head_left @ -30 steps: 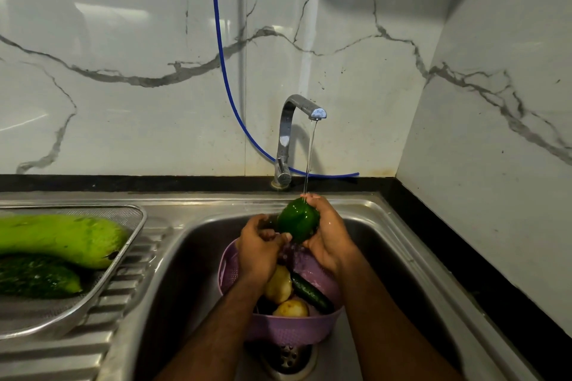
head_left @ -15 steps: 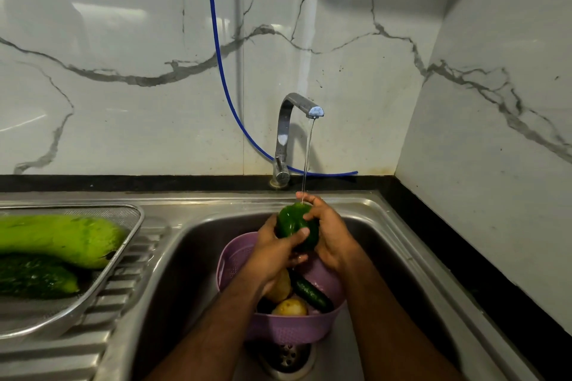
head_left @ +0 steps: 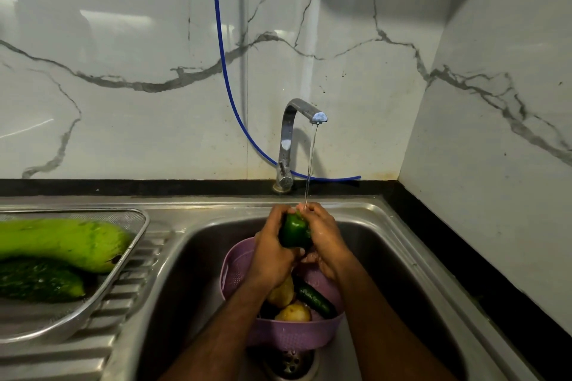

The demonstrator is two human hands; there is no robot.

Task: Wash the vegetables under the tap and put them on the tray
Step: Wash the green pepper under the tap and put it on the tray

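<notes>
A green bell pepper (head_left: 294, 230) is under the stream from the running tap (head_left: 305, 111), above the sink. My left hand (head_left: 272, 250) grips its left side and my right hand (head_left: 325, 241) wraps its right side; water lands where my fingertips meet on top. Below my hands a purple colander (head_left: 291, 334) stands in the sink and holds two potatoes (head_left: 294, 312) and a dark cucumber (head_left: 315, 298). The metal mesh tray (head_left: 136, 244) on the left drainboard carries a pale green bottle gourd (head_left: 65, 241) and a dark bitter gourd (head_left: 37, 281).
The steel sink (head_left: 402, 272) has its drain (head_left: 289, 363) just in front of the colander. A blue hose (head_left: 223, 65) runs down the marble wall behind the tap. A black counter strip (head_left: 464, 257) borders the sink on the right, by the side wall.
My left hand has slid up round the pepper's left side, and both hands have turned the pepper under the stream. The colander and the tray have not moved.
</notes>
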